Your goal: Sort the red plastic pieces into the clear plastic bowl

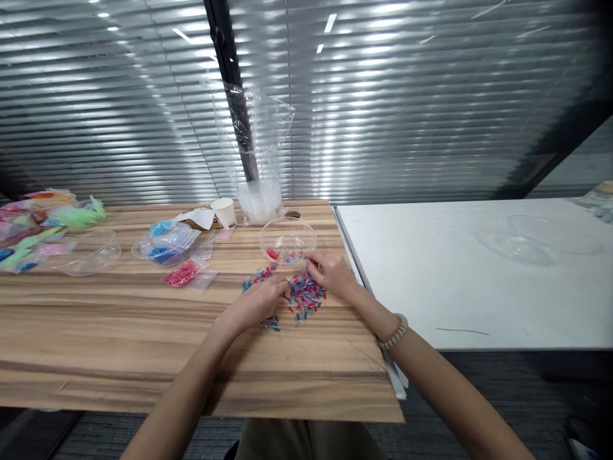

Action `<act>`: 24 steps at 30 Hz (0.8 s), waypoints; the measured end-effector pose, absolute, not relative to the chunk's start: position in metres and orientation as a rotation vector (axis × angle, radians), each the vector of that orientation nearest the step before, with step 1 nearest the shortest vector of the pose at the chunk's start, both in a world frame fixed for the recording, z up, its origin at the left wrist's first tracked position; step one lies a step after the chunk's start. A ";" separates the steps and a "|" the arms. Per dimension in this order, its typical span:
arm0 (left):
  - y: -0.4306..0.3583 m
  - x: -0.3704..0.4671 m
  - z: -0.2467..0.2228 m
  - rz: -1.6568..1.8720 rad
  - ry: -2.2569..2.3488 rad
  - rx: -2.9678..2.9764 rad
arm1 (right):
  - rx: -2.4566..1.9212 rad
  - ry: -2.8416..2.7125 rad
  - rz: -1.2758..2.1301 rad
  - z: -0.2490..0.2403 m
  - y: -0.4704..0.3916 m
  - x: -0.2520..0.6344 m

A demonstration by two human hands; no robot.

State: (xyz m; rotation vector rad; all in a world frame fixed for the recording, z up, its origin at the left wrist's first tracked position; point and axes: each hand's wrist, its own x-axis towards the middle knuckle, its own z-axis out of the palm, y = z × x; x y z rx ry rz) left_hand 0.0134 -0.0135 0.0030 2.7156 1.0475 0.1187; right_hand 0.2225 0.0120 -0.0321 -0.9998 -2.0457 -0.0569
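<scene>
Noted most red and blue bits loose on wooden table, fewer inside clear bowl just beyond, left hand among them, fingers curled together, right hand beside bowl, fingertips close, any pinched bit indiscernible.

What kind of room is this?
Probably an office or meeting room: slatted blinds behind the tables, a wood-grain table abutting a white one, and dark carpet-like flooring.
</scene>
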 end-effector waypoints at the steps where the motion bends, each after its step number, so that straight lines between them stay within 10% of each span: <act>1: -0.013 0.013 0.002 0.156 1.035 2.721 | -0.997 -2.045 -0.061 -0.032 0.012 0.223; 24: -0.011 0.017 0.001 0.292 0.948 2.729 | -0.996 -2.039 -0.064 -0.035 0.013 0.223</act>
